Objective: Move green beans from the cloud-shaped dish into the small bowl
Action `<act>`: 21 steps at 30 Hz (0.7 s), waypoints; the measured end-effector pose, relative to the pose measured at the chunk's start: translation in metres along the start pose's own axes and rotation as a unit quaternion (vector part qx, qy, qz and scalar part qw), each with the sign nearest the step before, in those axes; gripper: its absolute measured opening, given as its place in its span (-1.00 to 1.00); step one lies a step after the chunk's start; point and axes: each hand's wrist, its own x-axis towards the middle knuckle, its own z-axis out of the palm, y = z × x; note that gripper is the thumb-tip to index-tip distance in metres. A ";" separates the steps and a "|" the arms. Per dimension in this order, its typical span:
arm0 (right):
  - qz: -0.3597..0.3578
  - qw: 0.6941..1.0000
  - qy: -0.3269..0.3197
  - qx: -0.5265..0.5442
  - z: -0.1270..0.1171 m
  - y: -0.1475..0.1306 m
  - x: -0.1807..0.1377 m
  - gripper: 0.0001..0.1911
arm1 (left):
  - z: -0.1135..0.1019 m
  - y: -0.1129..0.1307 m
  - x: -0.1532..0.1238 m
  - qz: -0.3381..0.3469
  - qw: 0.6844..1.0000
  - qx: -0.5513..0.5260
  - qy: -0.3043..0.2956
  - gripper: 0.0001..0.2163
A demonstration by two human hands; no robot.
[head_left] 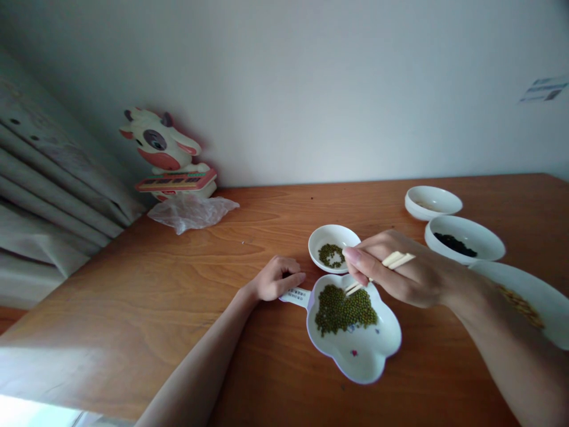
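right hand: pale wooden chopsticks were pinched in its fingers, tips over green beans in the white flower-shaped dish | left hand: fingers curled, dish handle was touched | dish was set on brown wooden surface

home room: wooden table against plain wall, curtain, cow toy, small dishes of beans.
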 end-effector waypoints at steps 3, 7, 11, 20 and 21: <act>-0.015 0.999 0.021 0.039 -0.007 -0.001 -0.005 -0.38 | 0.000 0.000 0.000 0.002 1.000 -0.002 -0.003 -0.52; -0.041 0.993 0.088 0.060 -0.021 -0.001 -0.016 -0.36 | 0.000 -0.001 0.001 0.010 1.000 -0.002 -0.007 -0.52; -0.047 0.979 0.190 0.048 -0.029 0.003 -0.021 -0.36 | 0.000 -0.001 0.002 0.011 1.000 0.004 -0.007 -0.52; 0.001 0.977 0.215 0.004 -0.033 0.008 -0.015 -0.35 | -0.001 0.000 0.001 0.002 1.000 0.013 -0.005 -0.51; -0.003 0.978 0.210 0.011 -0.034 0.007 -0.017 -0.35 | -0.001 0.000 0.001 0.005 1.000 0.011 -0.006 -0.51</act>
